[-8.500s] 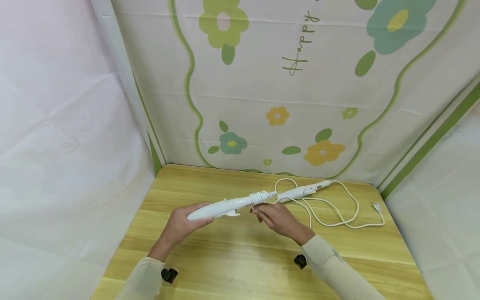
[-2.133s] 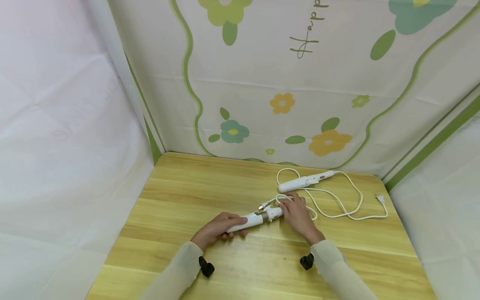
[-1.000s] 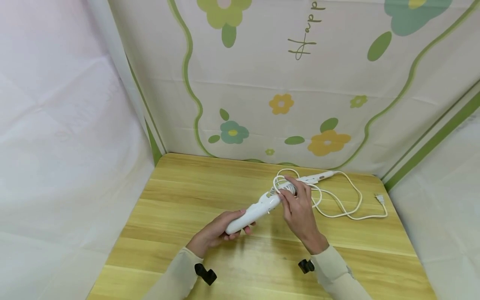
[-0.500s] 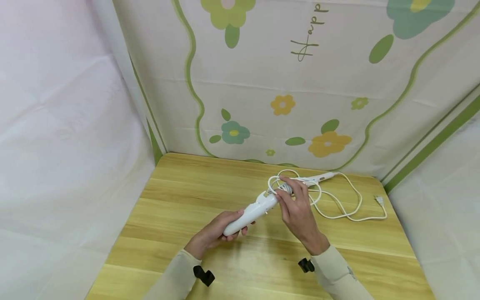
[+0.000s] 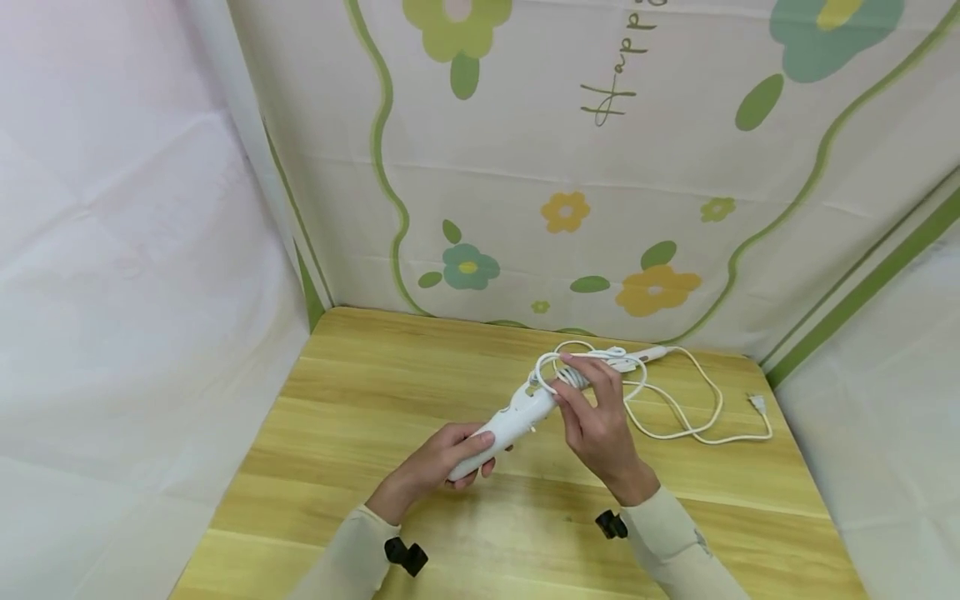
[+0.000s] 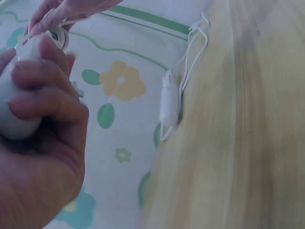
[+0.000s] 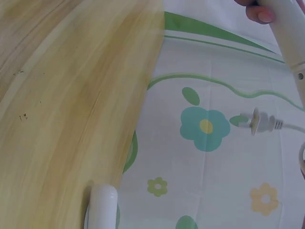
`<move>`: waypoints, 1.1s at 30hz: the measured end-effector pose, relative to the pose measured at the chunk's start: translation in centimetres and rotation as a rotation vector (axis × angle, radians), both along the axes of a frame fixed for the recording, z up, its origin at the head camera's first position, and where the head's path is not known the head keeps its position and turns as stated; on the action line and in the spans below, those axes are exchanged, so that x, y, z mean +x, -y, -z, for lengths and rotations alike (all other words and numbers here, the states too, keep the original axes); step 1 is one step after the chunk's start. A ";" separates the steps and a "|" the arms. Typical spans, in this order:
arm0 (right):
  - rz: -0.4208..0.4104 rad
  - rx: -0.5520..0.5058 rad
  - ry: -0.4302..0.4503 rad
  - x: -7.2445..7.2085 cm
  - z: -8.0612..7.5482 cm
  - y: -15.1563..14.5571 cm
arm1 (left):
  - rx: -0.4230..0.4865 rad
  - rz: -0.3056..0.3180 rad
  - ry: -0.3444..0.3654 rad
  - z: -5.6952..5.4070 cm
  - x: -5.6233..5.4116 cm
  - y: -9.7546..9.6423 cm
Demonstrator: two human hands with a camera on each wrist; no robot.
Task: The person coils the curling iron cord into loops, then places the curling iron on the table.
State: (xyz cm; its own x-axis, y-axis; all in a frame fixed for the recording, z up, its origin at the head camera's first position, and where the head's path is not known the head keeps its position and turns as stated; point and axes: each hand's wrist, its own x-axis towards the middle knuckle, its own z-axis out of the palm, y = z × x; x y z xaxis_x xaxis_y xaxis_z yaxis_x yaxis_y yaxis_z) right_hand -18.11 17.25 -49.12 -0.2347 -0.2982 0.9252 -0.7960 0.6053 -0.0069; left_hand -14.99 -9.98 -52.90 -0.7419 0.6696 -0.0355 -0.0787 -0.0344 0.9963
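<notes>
A white curling iron [image 5: 517, 417] slants up to the right above the table, gripped near its rounded end by my left hand [image 5: 431, 462]. Several turns of its white cord [image 5: 573, 377] wrap the far end, with loose loops around them. My right hand [image 5: 600, 429] pinches the cord there between thumb and fingers. In the left wrist view, my left fingers [image 6: 43, 90] curl round the rounded end. A plug [image 7: 264, 122] on the cord hangs beside the iron in the right wrist view, where my right hand itself is hardly seen.
A second white curling iron [image 5: 651, 353] lies near the table's back edge, partly hidden behind the right hand. Its loose cord [image 5: 716, 408] loops to the right and ends in a plug [image 5: 757, 404]. Floral cloth [image 5: 480, 167] hangs behind the wooden table [image 5: 360, 383].
Since about two seconds ago, the curling iron has turned over and tilted upward, and my right hand has moved onto the wrapped cord. Over the last half second, the hands barely shift.
</notes>
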 end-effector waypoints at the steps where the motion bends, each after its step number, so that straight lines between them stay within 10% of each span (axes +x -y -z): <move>1: -0.009 -0.007 -0.016 0.0 -0.1 0.1 | -0.025 -0.017 -0.030 -0.2 0.2 0.0; 23: -0.071 -0.132 -0.130 -0.1 -3.4 0.7 | -0.424 -0.464 -0.524 -4.9 3.6 -1.9; 33: -0.144 -0.094 -0.063 -0.1 -3.7 0.8 | -0.464 -0.495 -0.679 -5.0 3.9 -1.8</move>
State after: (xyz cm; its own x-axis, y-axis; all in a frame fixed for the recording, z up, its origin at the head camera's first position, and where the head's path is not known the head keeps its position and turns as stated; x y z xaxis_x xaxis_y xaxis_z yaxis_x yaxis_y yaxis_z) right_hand -18.20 16.42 -45.46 -0.1368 -0.2362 0.9620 -0.8751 0.4840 -0.0057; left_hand -11.13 -8.13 -47.91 -0.8968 0.3018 0.3235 0.4379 0.5003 0.7470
